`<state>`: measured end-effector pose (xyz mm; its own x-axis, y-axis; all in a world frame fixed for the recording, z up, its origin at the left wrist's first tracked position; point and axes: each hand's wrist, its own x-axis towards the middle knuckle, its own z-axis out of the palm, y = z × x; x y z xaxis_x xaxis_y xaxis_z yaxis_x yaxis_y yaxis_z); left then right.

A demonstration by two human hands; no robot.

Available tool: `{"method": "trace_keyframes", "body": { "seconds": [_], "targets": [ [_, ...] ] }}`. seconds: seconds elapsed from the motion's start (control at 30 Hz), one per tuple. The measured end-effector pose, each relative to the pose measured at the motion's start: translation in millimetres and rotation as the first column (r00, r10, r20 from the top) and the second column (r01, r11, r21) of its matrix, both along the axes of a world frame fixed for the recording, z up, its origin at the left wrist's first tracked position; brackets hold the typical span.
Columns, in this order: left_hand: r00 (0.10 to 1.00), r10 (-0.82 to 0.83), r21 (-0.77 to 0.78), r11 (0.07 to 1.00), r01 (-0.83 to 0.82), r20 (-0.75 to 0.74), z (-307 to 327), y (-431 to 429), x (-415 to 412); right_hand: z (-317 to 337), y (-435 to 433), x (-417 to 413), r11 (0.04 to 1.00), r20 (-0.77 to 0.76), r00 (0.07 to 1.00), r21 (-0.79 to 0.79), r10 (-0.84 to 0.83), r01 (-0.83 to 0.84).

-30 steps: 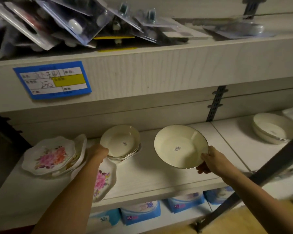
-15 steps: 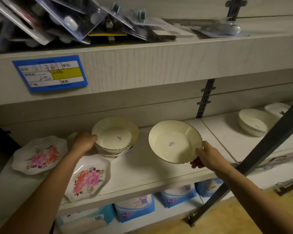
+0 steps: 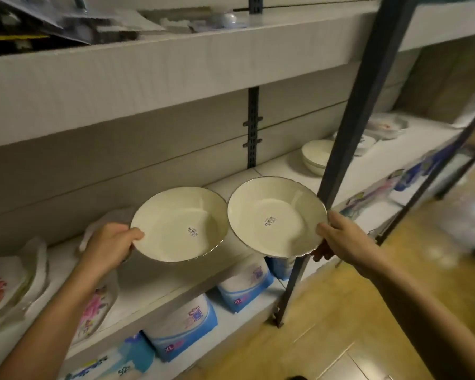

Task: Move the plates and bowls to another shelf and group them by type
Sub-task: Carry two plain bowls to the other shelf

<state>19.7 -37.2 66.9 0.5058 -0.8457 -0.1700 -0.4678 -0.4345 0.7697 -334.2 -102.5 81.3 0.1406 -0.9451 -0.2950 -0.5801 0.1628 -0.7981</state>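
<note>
My left hand [image 3: 109, 246] grips the left rim of a cream bowl [image 3: 180, 224] with a barcode sticker, held above the middle shelf [image 3: 154, 281]. My right hand [image 3: 340, 238] grips the right rim of a second cream bowl [image 3: 276, 216] of the same kind, level with the first; their rims nearly touch. Floral plates [image 3: 3, 286] lie at the shelf's left end, and another floral plate [image 3: 95, 311] rests near the front edge under my left forearm. A stack of cream bowls [image 3: 316, 157] stands on the shelf section to the right.
A dark metal upright [image 3: 348, 133] slants down just right of the held bowls. More white dishes [image 3: 385, 126] sit far right. Blue and white packs [image 3: 185, 325] fill the lower shelf. Packaged goods [image 3: 66, 20] crowd the upper shelf. Wooden floor [image 3: 368, 325] lies at lower right.
My left hand has lifted a cream bowl off the stack at the shelf's left. Both bowls are now raised side by side, and my view has swung to the right.
</note>
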Motion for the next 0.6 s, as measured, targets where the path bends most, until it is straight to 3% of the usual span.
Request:
{"method": "trace_keyframes", "body": {
  "seconds": [0.3,0.6],
  "targets": [
    [0.992,-0.123,-0.045,0.991,0.123,0.009,8.3,-15.9,-113.8,5.4,5.7,-124.8,0.999,0.045,0.998,-0.023,-0.044,0.045],
    [0.997,-0.074,-0.043,0.996,0.073,-0.033,-2.2,-32.9,-246.9,7.5,-37.3,-263.9,0.999,0.006,1.0,-0.035,-0.015,0.015]
  ]
}}
